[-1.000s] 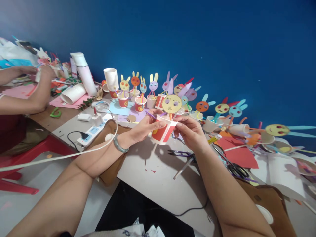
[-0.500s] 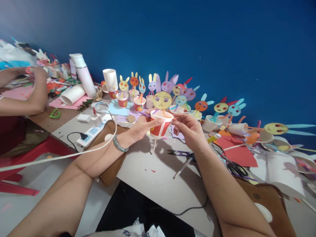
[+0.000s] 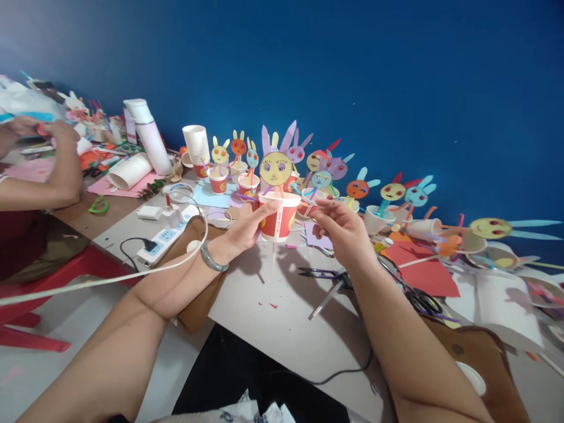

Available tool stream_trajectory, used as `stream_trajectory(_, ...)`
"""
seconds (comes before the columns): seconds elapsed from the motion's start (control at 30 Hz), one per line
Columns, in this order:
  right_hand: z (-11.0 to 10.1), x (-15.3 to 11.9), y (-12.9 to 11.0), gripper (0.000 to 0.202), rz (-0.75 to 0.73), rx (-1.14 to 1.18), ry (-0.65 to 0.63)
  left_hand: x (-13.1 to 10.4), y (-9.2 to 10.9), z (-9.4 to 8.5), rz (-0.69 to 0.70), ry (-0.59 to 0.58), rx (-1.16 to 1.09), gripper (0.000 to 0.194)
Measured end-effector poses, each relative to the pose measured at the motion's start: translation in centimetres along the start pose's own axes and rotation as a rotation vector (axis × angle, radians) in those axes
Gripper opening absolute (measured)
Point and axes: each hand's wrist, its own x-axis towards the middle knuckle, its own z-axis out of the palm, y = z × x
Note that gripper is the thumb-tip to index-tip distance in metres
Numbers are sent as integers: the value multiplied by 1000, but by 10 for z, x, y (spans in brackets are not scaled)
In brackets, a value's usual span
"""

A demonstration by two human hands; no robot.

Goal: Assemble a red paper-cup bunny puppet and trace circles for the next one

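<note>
Deep blue wall (image 3: 396, 76) behind a long white table (image 3: 273, 317) littered with paper scraps. Along the wall, about a dozen paper rabbits (image 3: 359, 188) in cups, one stack of white cups (image 3: 197, 144), one power strip (image 3: 170, 234). Left hand (image 3: 247, 226) clasped round a red cup (image 3: 277, 216) above the table with a yellow rabbit face (image 3: 275, 169); right hand (image 3: 341, 229) beside it, fingertips pinched narrow on something too small to tell.

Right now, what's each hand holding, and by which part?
Left hand grips the red paper cup by its side wall. Right hand pinches something thin near the rim; cannot tell what.
</note>
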Motion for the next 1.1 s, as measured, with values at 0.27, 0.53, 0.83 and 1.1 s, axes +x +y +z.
stream_trajectory(0.27, -3, 3, -5, 39, -155, 43, 263, 2, -7, -9, 61, -16, 95, 61)
stream_trajectory(0.53, 3, 2, 2, 53, 23, 64, 83, -3, -4, 2, 40, -48, 44, 58)
stream_trajectory(0.83, 4, -7, 6, 45, 155, -1, -68, -11, 16, 16, 39, -57, 212, 47)
stream_trajectory(1.1, 8, -9, 2, 37, 117, 31, -39, -10, 13, 13, 46, -119, 212, 49)
